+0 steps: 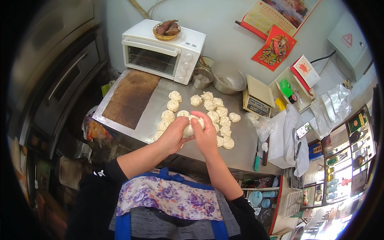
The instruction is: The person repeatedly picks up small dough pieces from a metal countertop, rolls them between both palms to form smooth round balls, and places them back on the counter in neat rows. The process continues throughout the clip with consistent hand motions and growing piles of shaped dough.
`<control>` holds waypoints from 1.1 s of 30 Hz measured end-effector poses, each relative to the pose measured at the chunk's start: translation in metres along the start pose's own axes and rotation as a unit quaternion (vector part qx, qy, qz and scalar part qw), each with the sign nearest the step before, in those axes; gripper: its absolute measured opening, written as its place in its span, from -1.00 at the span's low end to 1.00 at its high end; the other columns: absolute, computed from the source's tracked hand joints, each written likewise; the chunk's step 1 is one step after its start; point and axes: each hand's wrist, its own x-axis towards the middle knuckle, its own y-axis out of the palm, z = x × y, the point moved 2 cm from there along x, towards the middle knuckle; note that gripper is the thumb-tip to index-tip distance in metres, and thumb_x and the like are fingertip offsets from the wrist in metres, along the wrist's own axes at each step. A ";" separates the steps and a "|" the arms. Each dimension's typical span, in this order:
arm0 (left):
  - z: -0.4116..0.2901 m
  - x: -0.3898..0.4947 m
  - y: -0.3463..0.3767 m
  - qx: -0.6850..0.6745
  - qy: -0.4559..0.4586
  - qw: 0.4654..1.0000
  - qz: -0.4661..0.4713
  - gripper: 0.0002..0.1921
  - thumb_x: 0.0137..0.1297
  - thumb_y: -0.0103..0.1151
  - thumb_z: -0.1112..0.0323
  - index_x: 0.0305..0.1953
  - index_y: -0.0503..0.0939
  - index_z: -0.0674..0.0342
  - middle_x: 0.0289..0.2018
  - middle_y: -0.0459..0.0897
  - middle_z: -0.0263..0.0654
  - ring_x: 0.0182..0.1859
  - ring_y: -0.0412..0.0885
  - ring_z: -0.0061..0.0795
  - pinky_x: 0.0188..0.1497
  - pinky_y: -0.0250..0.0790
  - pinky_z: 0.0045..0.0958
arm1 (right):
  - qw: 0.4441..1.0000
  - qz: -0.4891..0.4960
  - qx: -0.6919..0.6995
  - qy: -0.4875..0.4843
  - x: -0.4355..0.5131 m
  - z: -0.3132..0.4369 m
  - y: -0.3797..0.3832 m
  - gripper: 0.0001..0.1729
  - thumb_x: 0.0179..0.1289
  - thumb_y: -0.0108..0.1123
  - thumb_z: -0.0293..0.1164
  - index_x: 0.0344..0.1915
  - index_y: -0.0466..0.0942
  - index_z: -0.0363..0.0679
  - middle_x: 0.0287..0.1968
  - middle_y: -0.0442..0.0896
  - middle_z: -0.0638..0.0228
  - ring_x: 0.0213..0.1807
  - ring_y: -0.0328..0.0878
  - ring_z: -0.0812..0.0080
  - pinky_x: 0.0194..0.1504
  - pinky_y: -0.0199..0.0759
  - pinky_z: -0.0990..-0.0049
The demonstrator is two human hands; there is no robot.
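Both hands meet over the steel worktop (186, 93) around one pale lump of dough (189, 131). My left hand (175, 135) grips its left side, thumb on top. From the right, my right hand (204, 132) presses on the same lump with its thumb and curled fingers. To the left stands a column of swirled dough pieces (168, 115), partly hidden by my left hand and forearm. Beyond the lump sits another swirled dough piece (183, 114). Several rougher, crinkled dough pieces (222, 112) form rows to the right, and one (234, 117) lies apart.
A white toaster oven (153, 57) carries a wicker basket (165, 37) of sweet potatoes. Beside it are a small metal pot (202, 78), a large metal bowl (228, 79) and a scale (258, 100). A brown cloth (130, 99) covers the left side; a green-handled knife (257, 163) lies right.
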 end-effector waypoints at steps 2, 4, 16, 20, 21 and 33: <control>-0.001 0.000 -0.002 0.003 -0.001 1.000 0.018 -0.79 0.46 -0.09 0.20 -0.02 0.42 0.13 -0.01 0.56 -0.31 0.05 0.57 -0.42 0.14 0.47 -0.24 | 0.996 -0.050 0.068 0.010 0.001 -0.006 -0.006 -0.75 0.48 0.06 -0.35 0.03 0.44 -0.25 -0.20 0.58 0.43 -0.17 0.48 0.64 -0.07 0.39 0.60; 0.003 0.000 -0.012 -0.032 0.002 0.999 0.037 -0.79 0.45 -0.10 0.23 -0.01 0.42 0.13 -0.02 0.56 -0.31 0.05 0.57 -0.40 0.12 0.47 -0.25 | 0.980 -0.086 0.180 0.000 0.004 -0.017 -0.009 -0.79 0.49 0.03 -0.36 -0.01 0.46 -0.24 -0.21 0.57 0.43 -0.18 0.47 0.65 -0.08 0.39 0.62; 0.021 0.009 -0.021 -0.045 0.088 0.994 0.052 -0.74 0.41 -0.12 0.23 0.05 0.39 0.10 0.03 0.52 -0.25 0.05 0.55 -0.36 0.05 0.44 -0.24 | 0.968 -0.117 -0.162 -0.149 -0.007 0.014 0.013 -0.65 0.27 0.25 -0.30 -0.03 0.49 -0.25 -0.10 0.56 0.13 -0.03 0.47 0.10 0.05 0.35 0.30; 0.008 -0.011 0.005 -0.046 0.002 0.995 0.092 -0.46 0.44 -0.19 -0.15 0.23 0.37 0.09 0.09 0.54 -0.25 0.16 0.51 -0.37 0.16 0.40 -0.18 | 0.972 -0.142 -0.100 -0.161 0.000 0.015 0.006 -0.79 0.20 0.27 -0.39 -0.34 0.42 -0.24 -0.32 0.51 0.21 -0.19 0.44 0.11 -0.16 0.34 0.22; 0.006 -0.010 0.001 -0.028 -0.034 0.994 0.103 -0.37 0.41 -0.23 -0.25 0.26 0.34 0.09 0.12 0.52 -0.25 0.17 0.51 -0.35 0.17 0.40 -0.17 | 0.965 -0.128 -0.127 -0.193 -0.001 0.017 0.005 -0.79 0.19 0.28 -0.39 -0.34 0.42 -0.24 -0.31 0.51 0.20 -0.18 0.44 0.11 -0.15 0.34 0.23; 0.004 0.031 -0.034 -0.014 0.034 0.999 0.022 -0.55 0.52 -0.14 -0.03 0.20 0.39 0.16 0.02 0.56 -0.29 0.09 0.55 -0.41 0.04 0.45 -0.35 | 0.949 -0.099 -0.244 -0.171 0.001 0.024 0.016 -0.41 0.09 0.40 -0.19 0.12 0.54 -0.15 0.09 0.47 0.06 0.13 0.39 -0.02 0.13 0.33 0.15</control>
